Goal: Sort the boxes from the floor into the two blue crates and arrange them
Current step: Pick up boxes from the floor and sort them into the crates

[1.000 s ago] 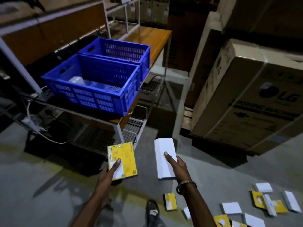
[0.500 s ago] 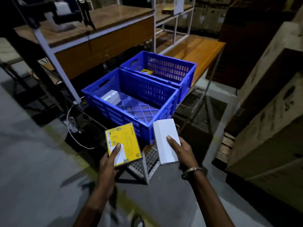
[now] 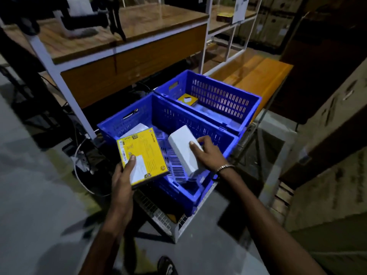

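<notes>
While both hands are loaded, we read the step as delivery: boxes brought to the crates, not yet let go. Our right hand [image 3: 206, 153] grips a white box [image 3: 183, 151], thumb on top and fingers curled round its far edge, held over the open near crate [image 3: 222, 135], tilted, not touching the floor of it as far as we can tell. Our left hand [image 3: 124, 175] pinches a yellow box [image 3: 142, 155] at its lower corner, thumb across the white label, just outside the crate's near-left rim.

A white box already lies in the near crate's left corner [image 3: 137, 129]; a yellow one sits in the far crate [image 3: 252, 102], at [image 3: 187, 100]. So we judge white goes near, yellow far.

Next move: lower the white box flat beside its fellow, then reach the yellow one across the shared wall.

Crates stand touching on a low wire-mesh rack [image 3: 158, 213]. Wooden benches [image 3: 139, 26] behind, grey concrete floor [image 3: 39, 195], large cartons [image 3: 337, 155] to the right. Light is dim.
</notes>
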A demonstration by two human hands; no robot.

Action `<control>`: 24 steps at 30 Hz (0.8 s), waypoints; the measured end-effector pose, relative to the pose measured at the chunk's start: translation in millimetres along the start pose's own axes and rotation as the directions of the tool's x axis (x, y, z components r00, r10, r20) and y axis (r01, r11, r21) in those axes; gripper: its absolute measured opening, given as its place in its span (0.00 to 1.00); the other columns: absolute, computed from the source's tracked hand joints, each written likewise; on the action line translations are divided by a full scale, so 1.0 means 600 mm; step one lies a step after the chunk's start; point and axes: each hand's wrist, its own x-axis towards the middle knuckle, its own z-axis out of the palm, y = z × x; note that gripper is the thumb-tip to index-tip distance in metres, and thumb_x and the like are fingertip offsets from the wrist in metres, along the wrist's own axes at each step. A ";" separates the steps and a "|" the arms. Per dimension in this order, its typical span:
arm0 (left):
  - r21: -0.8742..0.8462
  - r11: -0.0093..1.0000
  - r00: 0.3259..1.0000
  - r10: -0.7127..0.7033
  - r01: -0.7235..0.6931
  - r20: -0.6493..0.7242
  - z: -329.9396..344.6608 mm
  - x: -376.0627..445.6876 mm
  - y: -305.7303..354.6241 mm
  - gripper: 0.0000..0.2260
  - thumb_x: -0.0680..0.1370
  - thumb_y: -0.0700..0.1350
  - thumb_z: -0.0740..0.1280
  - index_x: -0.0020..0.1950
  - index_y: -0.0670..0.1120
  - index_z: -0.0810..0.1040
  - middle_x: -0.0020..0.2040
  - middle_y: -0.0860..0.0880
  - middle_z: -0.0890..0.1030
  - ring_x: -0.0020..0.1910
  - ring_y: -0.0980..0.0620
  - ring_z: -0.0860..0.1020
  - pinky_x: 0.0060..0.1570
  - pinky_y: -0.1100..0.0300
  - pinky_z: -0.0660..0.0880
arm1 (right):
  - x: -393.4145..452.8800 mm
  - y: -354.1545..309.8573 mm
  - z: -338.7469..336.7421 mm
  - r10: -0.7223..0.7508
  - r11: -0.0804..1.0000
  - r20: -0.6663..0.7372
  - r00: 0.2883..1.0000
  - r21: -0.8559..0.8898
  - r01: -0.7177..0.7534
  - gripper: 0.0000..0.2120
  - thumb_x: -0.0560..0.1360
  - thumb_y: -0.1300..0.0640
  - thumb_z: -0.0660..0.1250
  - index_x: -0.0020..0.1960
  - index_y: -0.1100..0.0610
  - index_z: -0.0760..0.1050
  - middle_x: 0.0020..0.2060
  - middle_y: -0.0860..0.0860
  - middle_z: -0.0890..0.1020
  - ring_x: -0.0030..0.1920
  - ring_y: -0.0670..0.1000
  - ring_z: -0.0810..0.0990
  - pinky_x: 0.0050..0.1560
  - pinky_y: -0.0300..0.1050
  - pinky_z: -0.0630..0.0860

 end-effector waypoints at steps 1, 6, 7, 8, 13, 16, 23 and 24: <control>0.006 1.000 1.000 -0.001 0.001 0.005 0.011 0.018 0.002 0.14 0.82 0.50 0.68 0.66 0.50 0.81 0.60 0.52 0.86 0.57 0.51 0.85 0.63 0.47 0.77 | 0.023 0.009 0.011 0.005 0.996 0.097 0.995 -0.093 0.004 0.20 0.81 0.38 0.62 0.62 0.54 0.69 0.53 0.57 0.82 0.52 0.57 0.81 0.48 0.47 0.71; 0.003 1.000 0.999 -0.031 0.031 0.029 0.045 0.065 0.009 0.12 0.83 0.50 0.67 0.65 0.51 0.81 0.59 0.51 0.87 0.54 0.52 0.85 0.55 0.52 0.79 | 0.078 0.053 0.040 0.030 0.853 0.203 0.979 -0.515 0.081 0.16 0.78 0.56 0.62 0.64 0.58 0.74 0.58 0.63 0.83 0.58 0.65 0.81 0.54 0.54 0.78; -0.002 0.999 0.999 -0.035 0.035 0.036 0.052 0.073 0.008 0.12 0.83 0.49 0.67 0.66 0.50 0.80 0.59 0.51 0.87 0.55 0.51 0.85 0.55 0.52 0.79 | 0.085 0.054 0.034 -0.021 0.881 0.117 0.993 -0.468 0.074 0.15 0.78 0.57 0.62 0.63 0.56 0.76 0.57 0.62 0.84 0.57 0.64 0.82 0.54 0.54 0.78; -0.006 0.999 0.998 -0.042 0.042 0.047 0.059 0.079 0.007 0.12 0.83 0.48 0.67 0.66 0.50 0.80 0.60 0.50 0.86 0.56 0.50 0.85 0.54 0.52 0.79 | 0.092 0.052 0.025 -0.069 0.930 0.025 0.997 -0.361 0.073 0.13 0.80 0.56 0.62 0.62 0.55 0.78 0.54 0.59 0.85 0.55 0.62 0.83 0.54 0.53 0.79; -0.029 0.996 0.984 -0.079 0.084 0.161 0.133 0.099 -0.020 0.15 0.81 0.39 0.66 0.67 0.48 0.78 0.63 0.47 0.85 0.60 0.48 0.84 0.58 0.51 0.82 | 0.098 0.019 -0.037 0.010 0.800 0.184 0.983 0.589 -0.118 0.16 0.83 0.44 0.63 0.59 0.54 0.81 0.50 0.52 0.88 0.50 0.51 0.86 0.49 0.52 0.82; 0.007 0.994 0.969 -0.107 0.108 0.224 0.202 0.106 -0.044 0.18 0.77 0.40 0.71 0.68 0.44 0.77 0.62 0.45 0.85 0.59 0.45 0.84 0.58 0.50 0.83 | 0.104 0.022 -0.066 -0.086 0.720 0.317 0.944 0.675 -0.161 0.17 0.81 0.47 0.65 0.67 0.53 0.77 0.52 0.50 0.85 0.48 0.51 0.83 0.45 0.49 0.82; 0.194 0.977 0.957 -0.138 0.089 0.254 0.406 0.153 -0.105 0.14 0.81 0.40 0.70 0.66 0.47 0.77 0.56 0.46 0.84 0.49 0.49 0.85 0.51 0.52 0.82 | 0.270 0.120 -0.203 -0.042 0.822 -0.121 0.992 0.560 0.103 0.11 0.80 0.51 0.69 0.61 0.53 0.81 0.53 0.48 0.85 0.50 0.43 0.79 0.57 0.47 0.77; 0.215 0.973 0.954 -0.137 0.079 0.267 0.427 0.159 -0.110 0.14 0.82 0.40 0.69 0.67 0.47 0.77 0.54 0.46 0.84 0.48 0.49 0.85 0.51 0.52 0.82 | 0.299 0.135 -0.226 -0.037 0.853 -0.180 0.983 0.506 0.125 0.12 0.81 0.51 0.68 0.62 0.53 0.81 0.53 0.48 0.84 0.51 0.43 0.79 0.58 0.47 0.77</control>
